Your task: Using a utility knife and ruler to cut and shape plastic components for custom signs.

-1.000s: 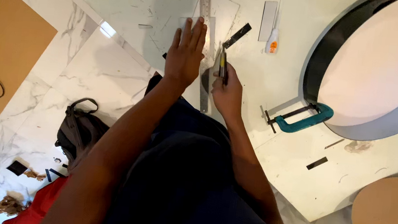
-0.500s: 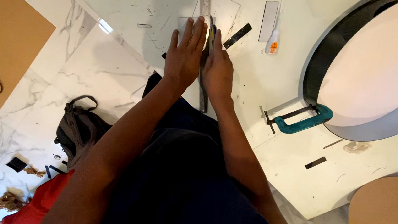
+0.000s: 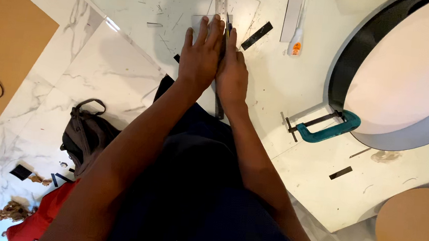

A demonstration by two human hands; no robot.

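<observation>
**Hands pressed side by side on a steel ruler: slip hazard at the blade**

The left hand [image 3: 199, 57] lies flat, fingers extended and close together, pressing the metal ruler [image 3: 221, 2] onto a thin, pale, translucent sheet [image 3: 245, 9]. The right hand [image 3: 233, 74] sits against the ruler's right edge, fingers curled round a slim yellow-and-dark cutter [image 3: 228, 27] (its blade is hidden). In the inspector's judgement, the smooth ruler could skid on the glossy sheet if downward pressure eases, bringing the blade toward the left fingertips. Right of the ruler lie a black strip [image 3: 256, 35], a small glue bottle [image 3: 295, 44] and, further off, a teal C-clamp [image 3: 325, 127] beside a large round drum-shaped form [image 3: 410, 75] with matte face.
</observation>
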